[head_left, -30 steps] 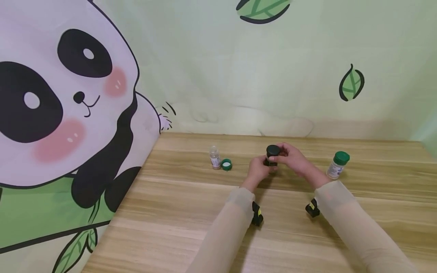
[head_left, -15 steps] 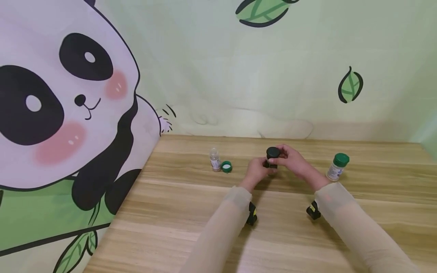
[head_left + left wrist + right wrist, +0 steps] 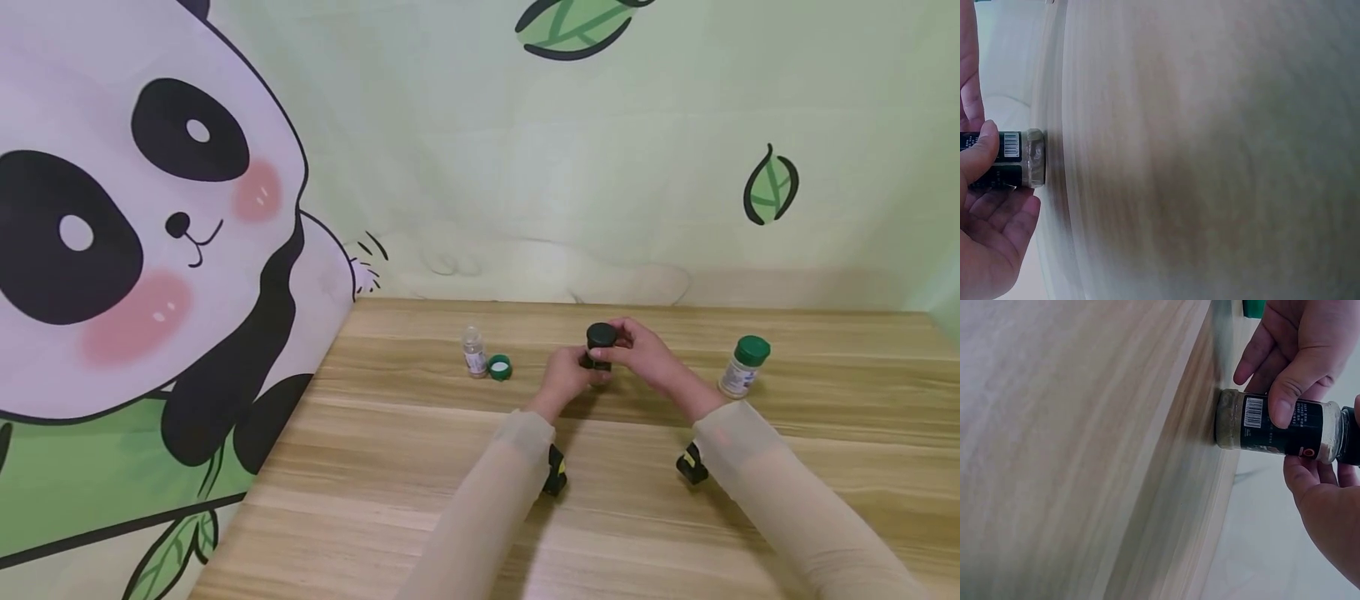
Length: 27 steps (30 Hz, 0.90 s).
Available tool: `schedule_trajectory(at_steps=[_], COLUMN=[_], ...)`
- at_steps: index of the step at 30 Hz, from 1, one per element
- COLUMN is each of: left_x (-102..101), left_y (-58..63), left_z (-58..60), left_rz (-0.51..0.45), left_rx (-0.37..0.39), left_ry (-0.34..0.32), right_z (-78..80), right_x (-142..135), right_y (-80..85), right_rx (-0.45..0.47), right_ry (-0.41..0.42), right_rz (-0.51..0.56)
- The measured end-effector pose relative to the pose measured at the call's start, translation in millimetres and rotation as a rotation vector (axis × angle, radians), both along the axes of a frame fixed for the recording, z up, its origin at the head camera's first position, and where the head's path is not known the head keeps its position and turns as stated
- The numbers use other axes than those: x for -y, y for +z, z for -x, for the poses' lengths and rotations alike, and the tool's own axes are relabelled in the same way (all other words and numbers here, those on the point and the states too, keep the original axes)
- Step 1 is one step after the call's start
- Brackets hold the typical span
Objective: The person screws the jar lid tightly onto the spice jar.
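A spice jar (image 3: 1279, 428) with a dark label and grainy contents stands upright, its base right at the wooden table. My left hand (image 3: 566, 379) grips the body, thumb across the label beside the barcode, as the left wrist view also shows on the jar (image 3: 1010, 153). From the other side my right hand (image 3: 637, 348) pinches the black cap (image 3: 601, 335), thumb in front and fingers behind. The right wrist view has a band of clear glass showing between label and cap. Part of the cap lies outside that frame.
To the left stands a small clear bottle (image 3: 474, 354) without a cap, and beside it a green cap (image 3: 499, 367) lies with its white inside up. A green-capped jar (image 3: 743, 367) stands at the right, near my right forearm. A panda-print cloth (image 3: 480, 167) hangs behind the table.
Both hands keep hold of the jar in nearly the same spot. The left forearm has shifted slightly left since a second ago, and the whole head view has tilted a little.
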<state>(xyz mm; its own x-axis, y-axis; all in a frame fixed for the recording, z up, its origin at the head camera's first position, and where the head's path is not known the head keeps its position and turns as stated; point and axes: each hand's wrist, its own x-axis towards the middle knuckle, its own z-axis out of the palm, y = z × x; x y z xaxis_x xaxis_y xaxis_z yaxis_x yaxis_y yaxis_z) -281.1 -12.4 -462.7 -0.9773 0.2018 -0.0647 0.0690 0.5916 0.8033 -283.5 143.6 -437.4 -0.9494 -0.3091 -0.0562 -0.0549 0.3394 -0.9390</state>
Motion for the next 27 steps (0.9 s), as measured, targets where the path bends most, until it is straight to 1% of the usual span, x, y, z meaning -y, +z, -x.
schedule_trajectory(at_steps=[7,9,14,20,23,27], left_x=[0.1,-0.1,-0.7,-1.1,-1.2,-1.6], left_y=[-0.6,-1.3,-3.9,-4.2,-3.9,-3.0], left_z=[1.1,1.5,1.5,0.8,0.6,0.4], left_rz=[0.003,0.002,-0.009,-0.022,-0.012,-0.024], left_rx=[-0.034,-0.036,-0.030,-0.022,-0.023,-0.012], left_ry=[-0.002,0.001,0.010,0.017,0.017,0.022], right_z=[-1.6,-2.0,-3.1,-4.0,-2.4,1.9], right_x=[2.2,2.6,4.3,5.3,2.5,-6.1], right_y=[1.7,0.9,-1.9,-4.5,-5.2,-3.8], right_rx=[0.015,0.005,-0.013,-0.019,-0.008,0.022], right_ry=[-0.015,-0.019,-0.042,-0.067,-0.035,0.066], right_rz=[0.017,0.017,0.019,0.023,0.032,0.047])
